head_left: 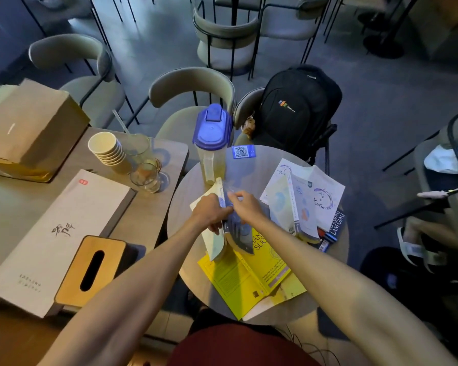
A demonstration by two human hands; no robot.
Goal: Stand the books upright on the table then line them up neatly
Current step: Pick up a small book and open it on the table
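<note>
Head view
Writing: the yellow book shows "SAN" above "SUO" in large letters, partly covered; the dark book at the right rim reads "LAM GIAU" along its edge; the white-and-lilac book carries a script title too blurred to read; a blue QR card lies near the pitcher; the black backpack has a small coloured logo.
Held book: a pale, grey-covered book near the middle of the round table, half open and tilted, its long axis running from the pitcher towards the wearer.
Left hand: fingers curled round the book's upper left cover, gripping it.
Right hand: fingertips pinching the book's top edge, just beside the left hand.
Other books: yellow one lies flat and open at the near rim, overhanging it; white-and-lilac one propped open at the right, on top of the dark one.
Room: bare tabletop left of the held book; pitcher close behind it; stacked paper cups and glasses on the adjoining table.
</note>
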